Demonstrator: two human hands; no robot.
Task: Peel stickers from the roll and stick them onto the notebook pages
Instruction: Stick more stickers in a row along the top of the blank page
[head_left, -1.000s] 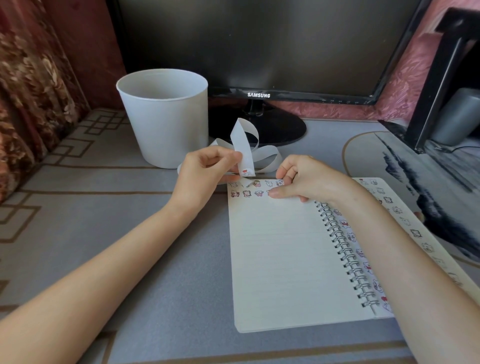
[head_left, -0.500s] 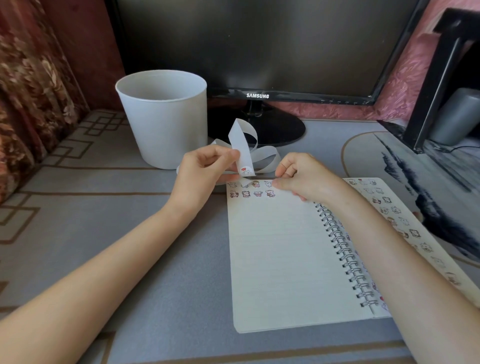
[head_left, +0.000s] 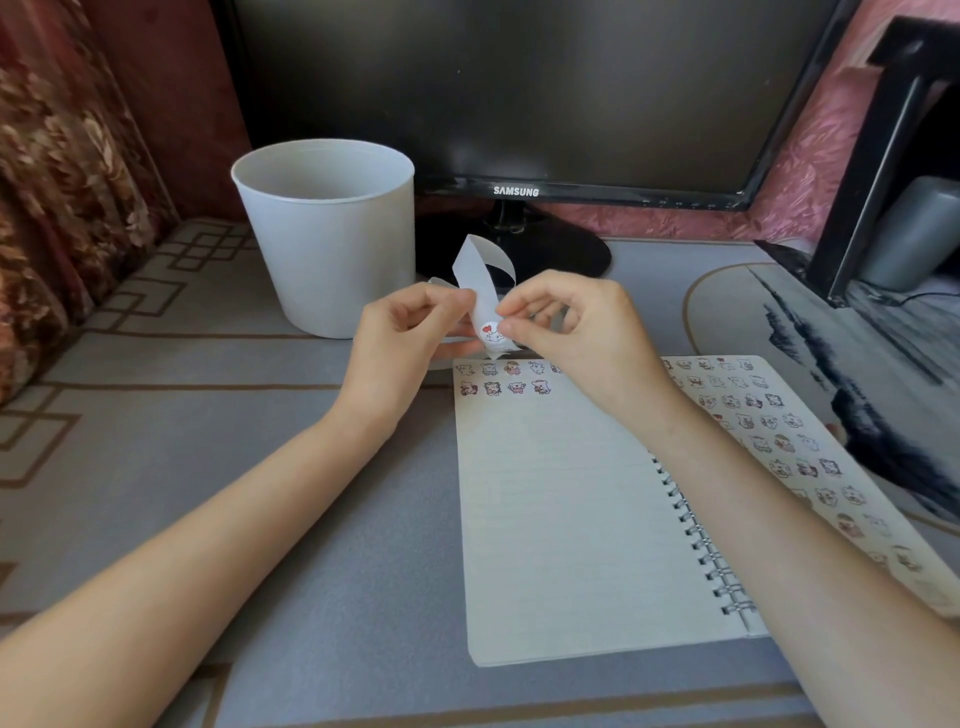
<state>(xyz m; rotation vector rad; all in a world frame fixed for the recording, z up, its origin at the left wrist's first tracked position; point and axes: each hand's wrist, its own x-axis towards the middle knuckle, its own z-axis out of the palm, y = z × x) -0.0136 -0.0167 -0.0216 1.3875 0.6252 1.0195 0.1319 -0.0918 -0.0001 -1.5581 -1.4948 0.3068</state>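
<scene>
Step in hand: peeling one sticker off the backing.

- Left hand (head_left: 410, 338) is grasping the white paper backing strip (head_left: 475, 265) between thumb and curled fingers, holding it upright above the far left corner of the spiral-bound lined notebook (head_left: 561, 519). The free length is looping up and away toward the black monitor (head_left: 519, 93).
- Right hand (head_left: 582, 332) is pinching at the right edge of the small round sticker with a red heart (head_left: 492, 333), which is sitting near the strip's lower end. Cannot tell whether the edge is lifting yet.
- The notebook is lying open on the grey patterned surface (head_left: 260, 493). Its left page is carrying two short rows of stickers (head_left: 501, 378) along the far edge, and the right page (head_left: 769, 431) is largely covered.
- White plastic bucket (head_left: 327, 249) is standing to the far left, apart from the work.

Technique notes (judgement):
- The left hand should be bending the strip back sharply just behind the sticker, so the edge is popping free by itself.
- The right fingertips (head_left: 514, 326) should be taking only the rim, so little adhesive is getting touched.
- Peel slowly and at a low angle, since thin paper tears and curls easily.
- The second row's open end, right of its fourth sticker, looks like the next slot.
</scene>
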